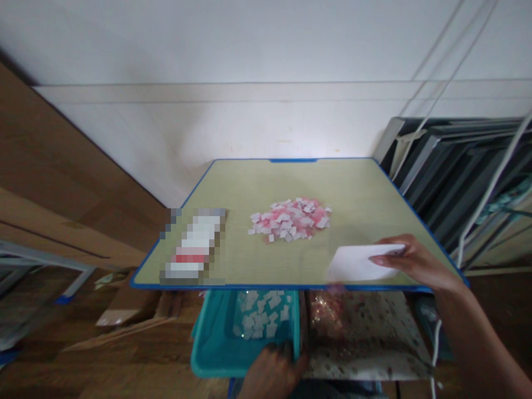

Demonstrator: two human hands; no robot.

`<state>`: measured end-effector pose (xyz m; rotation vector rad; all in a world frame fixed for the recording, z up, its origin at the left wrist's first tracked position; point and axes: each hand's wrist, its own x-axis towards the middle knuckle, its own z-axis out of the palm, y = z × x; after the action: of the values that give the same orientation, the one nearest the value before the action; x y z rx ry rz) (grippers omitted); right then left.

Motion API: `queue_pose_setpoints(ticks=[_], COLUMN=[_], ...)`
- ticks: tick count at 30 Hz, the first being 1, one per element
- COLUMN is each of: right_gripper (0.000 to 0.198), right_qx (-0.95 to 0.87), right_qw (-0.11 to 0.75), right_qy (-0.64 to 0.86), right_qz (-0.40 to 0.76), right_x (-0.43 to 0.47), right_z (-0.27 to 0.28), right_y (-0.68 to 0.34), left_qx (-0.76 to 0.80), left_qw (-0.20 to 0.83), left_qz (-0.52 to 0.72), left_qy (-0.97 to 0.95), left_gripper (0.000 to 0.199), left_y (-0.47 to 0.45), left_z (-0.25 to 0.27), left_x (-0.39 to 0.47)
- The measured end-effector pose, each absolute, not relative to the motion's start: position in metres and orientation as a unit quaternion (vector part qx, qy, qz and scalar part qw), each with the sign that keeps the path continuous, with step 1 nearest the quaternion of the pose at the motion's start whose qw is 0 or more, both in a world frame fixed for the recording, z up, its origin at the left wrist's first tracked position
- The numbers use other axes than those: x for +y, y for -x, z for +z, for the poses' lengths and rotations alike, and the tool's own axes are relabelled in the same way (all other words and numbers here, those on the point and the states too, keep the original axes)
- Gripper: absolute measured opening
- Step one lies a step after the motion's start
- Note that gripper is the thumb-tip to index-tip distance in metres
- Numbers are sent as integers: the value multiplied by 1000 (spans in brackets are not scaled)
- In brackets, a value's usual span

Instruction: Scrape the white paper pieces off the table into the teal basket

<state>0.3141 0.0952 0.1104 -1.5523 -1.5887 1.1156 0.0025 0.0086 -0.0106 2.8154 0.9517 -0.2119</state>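
Note:
My right hand point(409, 260) pinches a thin white card point(353, 261) by its right end, thumb on the near face, just above the front right of the table. The card's lower left edge is blurred. Near the front edge of a teal plastic basin point(245, 363), my left hand point(272, 372) has its fingers curled at the rim; they are dark and partly blurred. Small white square pieces point(260, 318) lie in the basin. On the table, a loose pile of small white squares and pink flakes point(291, 219) is spread around the middle.
The table point(233, 183) has a pale yellow-green top and blue edging, against a white wall. A pixelated object point(195, 244) lies at its left. Below on the right is a speckled board point(369, 338) with shiny reddish bits. Cardboard point(137, 299) stands left; dark panels point(453, 160) lean right.

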Motion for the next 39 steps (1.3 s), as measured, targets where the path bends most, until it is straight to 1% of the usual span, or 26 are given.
queue_pose_setpoints(ticks=[3,10,12,18,20,26,31,35,39], right_gripper=[19,18,18,20,23,25,27,28,27], right_qx=[-610,-640,-635,-601,-620,-688,-686,-703,-684], right_qw=[325,313,328,415,419,372,382,347,378], right_qy=[596,583,590,615,597,555,563,557,566], right_qz=[409,390,377,297,289,284,258,275,264], right_x=[83,69,71,101,116,135,133,129,126], right_z=[112,112,113,111,107,109,115,115,115], right_y=[-316,-325,-324,-304,-296,-295,-303,-306,-308], left_qx=[321,325,321,322,318,321,324,316,313], left_qw=[80,90,90,76,76,77,74,68,56], left_qz=[-73,-74,-81,-86,-83,-77,-72,-66,-61], left_qy=[-941,-938,-940,-940,-941,-941,-941,-944,-946], left_gripper=[26,29,31,33,34,29,33,28,33], left_y=[-3,-2,-3,-3,-2,-4,-4,-4,-4], left_z=[-12,-14,-14,-16,-16,-14,-16,-17,-16], left_x=[8,7,8,6,6,6,5,6,7])
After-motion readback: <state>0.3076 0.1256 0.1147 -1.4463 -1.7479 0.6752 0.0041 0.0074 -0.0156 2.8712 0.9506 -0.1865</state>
